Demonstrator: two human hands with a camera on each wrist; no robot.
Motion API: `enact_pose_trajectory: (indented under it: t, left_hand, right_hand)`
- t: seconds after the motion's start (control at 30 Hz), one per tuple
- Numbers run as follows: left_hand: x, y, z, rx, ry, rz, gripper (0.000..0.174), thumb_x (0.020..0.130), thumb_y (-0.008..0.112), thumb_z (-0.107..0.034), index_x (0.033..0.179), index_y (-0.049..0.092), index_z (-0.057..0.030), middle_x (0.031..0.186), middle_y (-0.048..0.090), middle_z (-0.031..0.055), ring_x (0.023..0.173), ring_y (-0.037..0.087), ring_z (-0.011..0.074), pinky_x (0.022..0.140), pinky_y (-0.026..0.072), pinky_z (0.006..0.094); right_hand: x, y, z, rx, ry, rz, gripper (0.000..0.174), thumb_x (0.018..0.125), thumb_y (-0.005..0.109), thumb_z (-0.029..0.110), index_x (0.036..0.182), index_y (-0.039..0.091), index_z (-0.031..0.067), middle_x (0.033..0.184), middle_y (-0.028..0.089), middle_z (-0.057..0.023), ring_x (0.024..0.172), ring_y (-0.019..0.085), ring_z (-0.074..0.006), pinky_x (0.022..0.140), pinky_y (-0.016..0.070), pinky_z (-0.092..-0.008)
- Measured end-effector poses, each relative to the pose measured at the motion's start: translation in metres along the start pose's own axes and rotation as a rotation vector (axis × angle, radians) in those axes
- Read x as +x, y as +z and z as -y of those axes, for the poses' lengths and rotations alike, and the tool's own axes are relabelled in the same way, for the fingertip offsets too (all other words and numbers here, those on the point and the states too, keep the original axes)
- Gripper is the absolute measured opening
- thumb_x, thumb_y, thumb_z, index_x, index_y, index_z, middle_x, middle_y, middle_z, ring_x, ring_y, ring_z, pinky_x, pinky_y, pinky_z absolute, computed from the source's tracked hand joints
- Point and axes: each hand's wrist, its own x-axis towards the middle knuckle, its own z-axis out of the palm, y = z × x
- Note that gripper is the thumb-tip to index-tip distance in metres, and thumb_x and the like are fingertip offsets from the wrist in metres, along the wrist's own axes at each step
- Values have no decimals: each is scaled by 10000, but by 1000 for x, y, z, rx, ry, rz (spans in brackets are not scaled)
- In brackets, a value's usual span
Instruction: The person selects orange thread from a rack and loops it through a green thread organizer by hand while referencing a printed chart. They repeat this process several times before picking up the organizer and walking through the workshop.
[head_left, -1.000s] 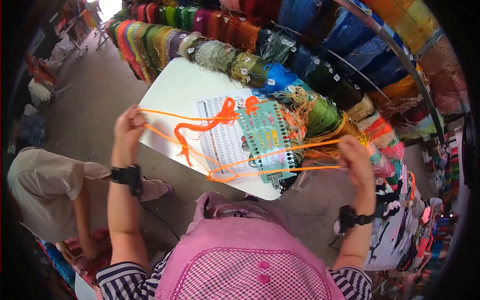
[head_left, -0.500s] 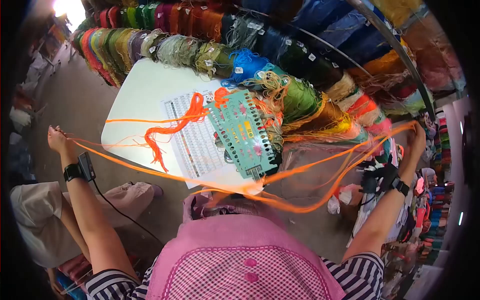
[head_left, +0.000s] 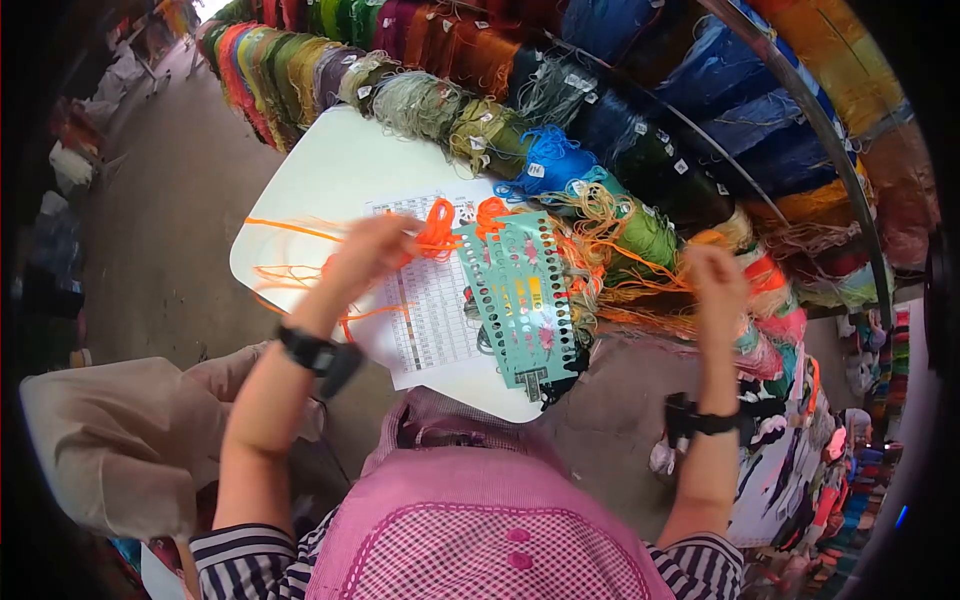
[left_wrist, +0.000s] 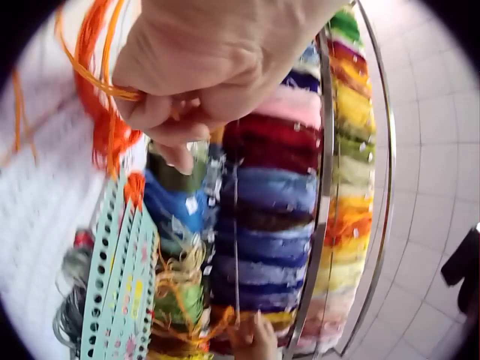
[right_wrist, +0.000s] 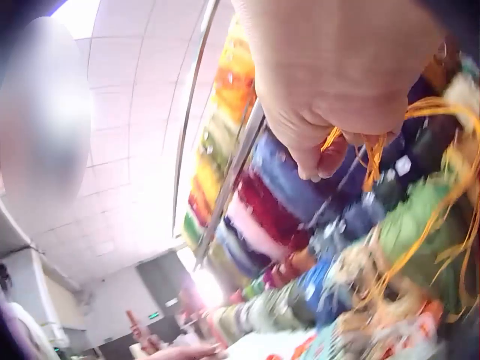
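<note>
Markings on tags, chart and green card are unreadable.

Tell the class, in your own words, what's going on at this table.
A person in a pink apron grips orange strands in both hands. The left hand is over the white table; the right hand is out by the racked skeins. A printed chart and a green hole-punched card lie on the table.

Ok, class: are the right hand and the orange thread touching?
Touching. The right wrist view shows strands of the orange thread coming out from between the curled fingers of the right hand.
</note>
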Motion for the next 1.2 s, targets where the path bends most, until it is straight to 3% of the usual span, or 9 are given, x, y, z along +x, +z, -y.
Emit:
enact_pose_trajectory:
  t: [0.13, 0.23, 0.3, 0.53, 0.63, 0.7, 0.8, 0.9, 1.2]
  left_hand:
    - [40, 78, 34, 59, -158, 70, 295, 907, 619, -322, 867, 635, -29, 628, 608, 19, 450, 420, 45, 412, 303, 196]
    - [52, 100, 44, 163, -69, -29, 235, 878, 660, -264, 781, 584, -64, 608, 577, -7, 471, 442, 50, 433, 319, 204]
    - [61, 103, 58, 387, 88, -28, 233, 852, 679, -240, 749, 588, -51, 637, 602, 35, 524, 524, 80, 490, 404, 250]
    - [44, 96, 58, 16, 92, 20, 124, 840, 674, -118, 841, 583, -34, 720, 566, -21, 555, 495, 54, 516, 397, 213]
    - [40, 94, 53, -78, 27, 57, 97, 856, 649, -102, 896, 598, -29, 760, 582, -16, 571, 512, 55, 552, 416, 202]
    - [47, 92, 54, 2, 146, 64, 111, 871, 629, -102, 949, 625, -24, 765, 592, -17, 584, 524, 55, 566, 423, 200]
    - [46, 86, 54, 5, 146, 131, 138, 894, 617, -110, 991, 649, -17, 796, 609, -20, 598, 533, 54, 580, 436, 201]
    - [46, 80, 47, 57, 203, 117, 156, 915, 602, -116, 1000, 663, 0, 817, 635, -2, 633, 568, 63, 607, 462, 209]
    - [55, 68, 57, 8, 111, 86, 180, 899, 606, -147, 997, 658, -5, 873, 687, 43, 718, 622, 73, 595, 482, 207]
  right_hand:
    - [-20, 116, 1, -1, -93, 348, 108, 871, 639, 104, 917, 659, 9, 874, 683, -71, 826, 630, -143, 742, 481, -258]
    - [-27, 160, -6, 163, -2, 440, 86, 894, 605, 47, 959, 616, -8, 865, 675, -54, 815, 638, -93, 726, 488, -226]
    - [-25, 175, -8, 210, 19, 455, 89, 875, 622, 98, 930, 620, 28, 802, 700, -89, 780, 678, -170, 702, 498, -276]
    - [-25, 196, -33, 111, 83, 407, 85, 875, 623, 133, 903, 640, 54, 759, 693, -77, 678, 677, -198, 608, 501, -306]
    - [-28, 204, -30, -187, 38, 341, 129, 853, 669, 131, 899, 647, 12, 750, 669, -26, 662, 628, -95, 578, 480, -256]
    - [-25, 210, -34, -288, -245, 233, 132, 807, 696, 144, 873, 660, 36, 795, 674, -40, 633, 633, -161, 562, 479, -287]
    - [-29, 210, -33, -211, -351, 240, 140, 763, 706, 184, 867, 658, 102, 770, 645, -67, 643, 639, -267, 570, 489, -392]
    - [-29, 204, -22, -179, -436, 286, 190, 751, 726, 190, 899, 649, 100, 777, 634, -63, 680, 642, -271, 584, 496, -384]
    - [-33, 204, -13, -219, -42, 465, 342, 722, 739, 210, 1005, 584, 98, 805, 659, -52, 729, 653, -257, 642, 508, -401]
